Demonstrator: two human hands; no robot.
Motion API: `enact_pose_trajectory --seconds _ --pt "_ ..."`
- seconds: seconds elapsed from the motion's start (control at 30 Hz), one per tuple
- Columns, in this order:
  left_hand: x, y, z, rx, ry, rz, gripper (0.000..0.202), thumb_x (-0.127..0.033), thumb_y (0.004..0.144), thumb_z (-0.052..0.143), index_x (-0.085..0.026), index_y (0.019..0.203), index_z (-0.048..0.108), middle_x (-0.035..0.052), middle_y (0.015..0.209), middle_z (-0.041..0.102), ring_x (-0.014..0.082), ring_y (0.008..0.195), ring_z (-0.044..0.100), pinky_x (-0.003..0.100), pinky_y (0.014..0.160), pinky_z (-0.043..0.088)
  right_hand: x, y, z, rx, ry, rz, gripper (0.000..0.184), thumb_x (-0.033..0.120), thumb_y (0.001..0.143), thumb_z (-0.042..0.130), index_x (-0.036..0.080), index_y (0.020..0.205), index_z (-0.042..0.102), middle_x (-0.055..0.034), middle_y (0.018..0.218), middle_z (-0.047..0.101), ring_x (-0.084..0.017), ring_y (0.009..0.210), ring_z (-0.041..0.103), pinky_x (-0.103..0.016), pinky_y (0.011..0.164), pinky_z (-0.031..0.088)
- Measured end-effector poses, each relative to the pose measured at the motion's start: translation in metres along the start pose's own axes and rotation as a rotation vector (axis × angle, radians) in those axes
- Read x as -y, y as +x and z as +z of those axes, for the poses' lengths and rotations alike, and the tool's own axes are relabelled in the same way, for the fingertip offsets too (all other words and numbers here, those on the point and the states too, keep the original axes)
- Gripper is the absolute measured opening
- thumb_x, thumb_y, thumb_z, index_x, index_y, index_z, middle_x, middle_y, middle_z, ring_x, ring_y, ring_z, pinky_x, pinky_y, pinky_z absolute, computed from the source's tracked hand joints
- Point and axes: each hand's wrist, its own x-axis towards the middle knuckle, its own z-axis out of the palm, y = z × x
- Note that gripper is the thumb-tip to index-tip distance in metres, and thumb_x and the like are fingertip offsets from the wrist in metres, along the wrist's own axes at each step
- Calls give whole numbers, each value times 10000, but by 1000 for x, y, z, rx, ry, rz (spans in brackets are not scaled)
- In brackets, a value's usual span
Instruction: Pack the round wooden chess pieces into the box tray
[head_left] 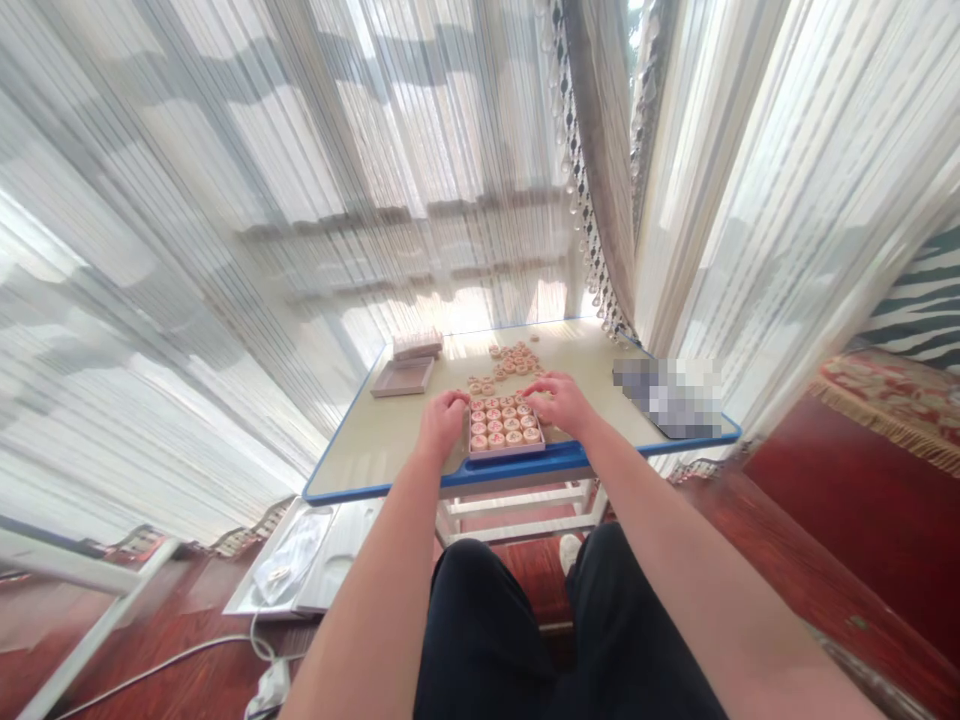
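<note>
A shallow box sits at the table's near edge, filled with rows of round wooden xiangqi pieces marked with red and dark characters. My left hand is at the box's far left corner, its fingers bent and pressed together on the rim. Over the far right corner is my right hand, thumb and fingers closed around a piece there, which they partly cover. Beyond the box lies a loose heap of more pieces, with several strewn closer to the box.
The pale table has a blue edge. An open box lid or tray and another flat box lie at the far left. A blurred-out object lies at the right. Curtains hang behind; a power strip and cable are on the floor.
</note>
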Motion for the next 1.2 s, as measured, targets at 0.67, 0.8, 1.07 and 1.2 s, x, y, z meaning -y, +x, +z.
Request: enact_pose_trajectory --seconds 0.67,0.8,1.07,1.2 --pt "-8 -7 -4 -1 21 -41 279 -244 658 457 -171 791 693 26 732 675 184 735 590 293 743 445 -7 -3 2 95 -91 -41 117 274 682 631 199 712 716 -35 735 614 -195 824 556 -343 881 378" --pt "-8 -8 -4 6 15 -45 287 -245 657 456 -169 797 696 27 733 673 182 734 588 291 738 446 -6 -4 1 36 -50 -9 139 279 707 607 192 705 714 -48 749 629 -205 851 558 -340 870 389" --pt "-7 -7 -5 10 5 -51 274 -242 654 463 -176 791 691 29 721 670 186 732 586 299 723 447 -6 -7 0 -4 -10 19 149 272 720 586 211 776 710 -32 738 607 -197 838 543 -340 840 413" --pt "-7 -7 -5 11 5 -48 273 -242 657 461 -177 794 688 29 728 670 187 742 590 303 736 448 4 -14 -1 -26 -37 -96 131 275 718 608 228 775 717 -37 817 599 -203 880 526 -372 901 373"
